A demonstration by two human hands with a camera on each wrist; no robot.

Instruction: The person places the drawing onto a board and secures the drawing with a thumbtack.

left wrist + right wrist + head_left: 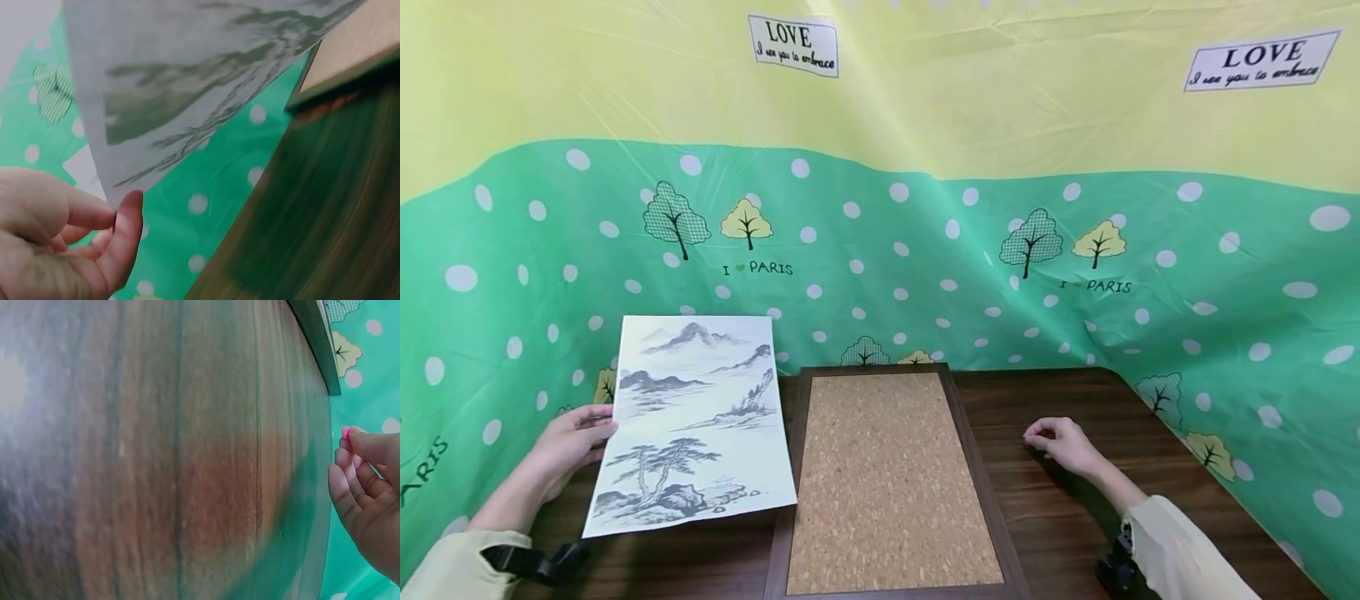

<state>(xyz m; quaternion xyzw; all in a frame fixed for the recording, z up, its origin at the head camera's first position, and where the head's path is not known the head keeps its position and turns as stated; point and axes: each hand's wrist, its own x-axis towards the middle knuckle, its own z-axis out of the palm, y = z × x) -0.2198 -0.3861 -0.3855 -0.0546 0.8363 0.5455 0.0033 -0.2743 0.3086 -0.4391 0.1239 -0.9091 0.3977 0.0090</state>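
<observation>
My left hand (568, 446) pinches the left edge of a paper sheet (696, 417) printed with an ink landscape of mountains and pines, holding it tilted above the table's left side. In the left wrist view the fingers (122, 234) curl at the sheet's (187, 81) lower corner. A cork board (887, 483) in a dark wooden frame lies flat in the middle of the table. Right of it, my right hand (1060, 442) rests on the wood with fingers curled. In the right wrist view its fingertips (359, 440) pinch a small pink object (345, 432).
The dark wooden table (1075, 400) is ringed by a green polka-dot cloth (1225, 292) with tree prints, yellow above. The cloth rises close behind the board and slopes along both sides. The board's frame corner (312, 337) shows in the right wrist view.
</observation>
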